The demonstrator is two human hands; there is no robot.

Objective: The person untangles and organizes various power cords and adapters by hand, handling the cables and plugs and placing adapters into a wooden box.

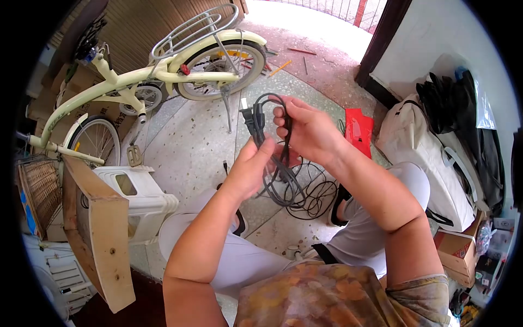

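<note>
A black power cord (287,143), looped into a loose coil, is held up between both hands in front of my knees. My left hand (246,168) pinches the coil's lower left side, just under the black plug (249,117) with its metal prongs pointing up. Fingers of my right hand (306,128) curl round the upper right part of the loops. More thin black cable (316,199) lies tangled on the floor below, between my feet. A red packet (358,131) lies on the floor right of my right hand.
A pale yellow bicycle (158,73) stands at the upper left. A wooden box (109,240) and a white plastic lantern-like object (136,199) are on the left. To the right lean a white bag (419,158) and a cardboard box (455,253). Several sticks (280,68) lie near the doorway.
</note>
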